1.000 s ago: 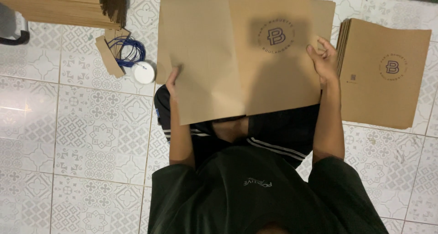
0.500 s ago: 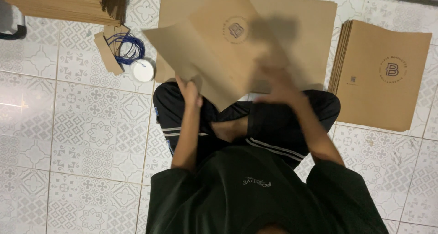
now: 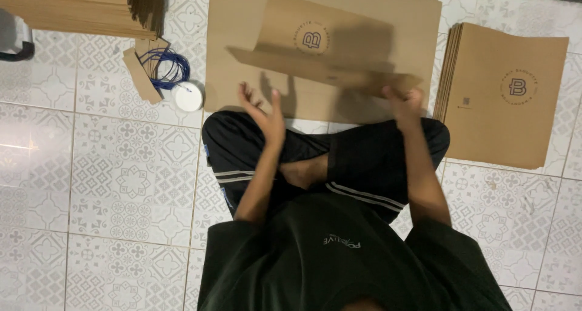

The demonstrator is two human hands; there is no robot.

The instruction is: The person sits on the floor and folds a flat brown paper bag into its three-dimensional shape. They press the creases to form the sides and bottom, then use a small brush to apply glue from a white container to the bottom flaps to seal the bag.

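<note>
I sit cross-legged on a patterned tile floor. A folded brown paper bag (image 3: 315, 44) with a round printed logo hangs low over a large flat brown sheet (image 3: 242, 74) in front of my knees. My right hand (image 3: 405, 100) pinches the bag's near right corner. My left hand (image 3: 262, 112) hovers open above my left knee, fingers spread, touching nothing.
A stack of finished brown bags (image 3: 506, 93) lies at the right. Another pile of brown paper (image 3: 79, 8) sits at the top left, with a coil of blue cord (image 3: 163, 68), cardboard scraps (image 3: 140, 76) and a white round lid (image 3: 188, 97) beside it.
The bag was held up wide in both hands, then turned and lowered toward the sheet. My left hand let go and pulled back; the right hand still holds the bag.
</note>
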